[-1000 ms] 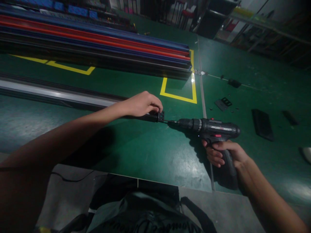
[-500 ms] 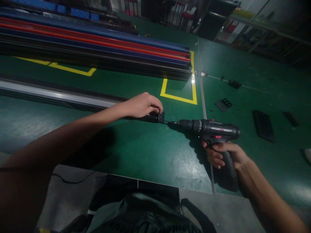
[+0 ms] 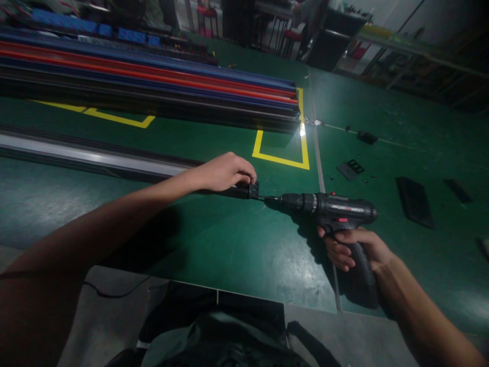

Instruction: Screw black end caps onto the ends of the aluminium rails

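Note:
My right hand point(image 3: 353, 247) is wrapped round the handle of a black cordless drill point(image 3: 344, 209), which points left. Its long thin bit point(image 3: 270, 198) reaches a small black end cap point(image 3: 254, 190) on the end of a long metal profile point(image 3: 95, 153). Over that end lies my left hand point(image 3: 229, 172), its fingers curled down with the fingertips at the cap. Whether the bit sits in a screw is too small to tell. The profile runs off to the left, dark with a silver-grey face.
Behind lies a stack of long blue, red and black profiles point(image 3: 171, 76), over yellow tape marks point(image 3: 282, 162) on the green tabletop point(image 3: 229, 244). To the right are a slotted black plate point(image 3: 350, 169), a flat black block point(image 3: 414, 201) and several tiny parts. Red stools point(image 3: 292, 35) stand beyond.
The whole scene sits slightly lower in view, as the camera has tilted a little. Both hands, the drill and the profile keep nearly the same places relative to each other.

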A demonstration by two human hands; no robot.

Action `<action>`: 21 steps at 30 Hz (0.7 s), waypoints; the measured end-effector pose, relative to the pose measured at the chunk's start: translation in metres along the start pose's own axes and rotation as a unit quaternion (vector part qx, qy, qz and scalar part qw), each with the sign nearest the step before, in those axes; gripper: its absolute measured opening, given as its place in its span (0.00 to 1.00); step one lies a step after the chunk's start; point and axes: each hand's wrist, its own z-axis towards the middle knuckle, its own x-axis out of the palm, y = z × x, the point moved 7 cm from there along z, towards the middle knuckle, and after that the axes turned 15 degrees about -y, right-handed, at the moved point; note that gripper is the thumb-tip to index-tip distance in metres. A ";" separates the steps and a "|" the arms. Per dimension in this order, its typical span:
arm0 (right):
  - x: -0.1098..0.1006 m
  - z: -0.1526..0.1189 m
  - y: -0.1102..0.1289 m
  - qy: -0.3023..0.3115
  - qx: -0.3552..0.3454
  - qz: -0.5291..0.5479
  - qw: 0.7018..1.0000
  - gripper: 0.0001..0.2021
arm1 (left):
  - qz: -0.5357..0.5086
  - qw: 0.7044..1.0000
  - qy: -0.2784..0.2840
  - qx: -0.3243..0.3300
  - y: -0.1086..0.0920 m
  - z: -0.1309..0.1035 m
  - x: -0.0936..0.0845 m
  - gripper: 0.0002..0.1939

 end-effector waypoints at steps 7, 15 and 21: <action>-0.005 0.001 -0.004 -0.007 0.014 0.001 1.000 0.12 | -0.002 1.000 0.007 -0.007 -0.003 0.001 0.000 0.12; -0.006 0.001 -0.003 -0.032 0.014 -0.011 0.999 0.11 | -0.009 1.000 0.007 -0.010 -0.003 0.001 -0.001 0.11; -0.007 0.001 -0.004 -0.030 0.014 -0.008 0.999 0.12 | -0.002 1.000 0.008 -0.010 -0.003 0.001 0.000 0.11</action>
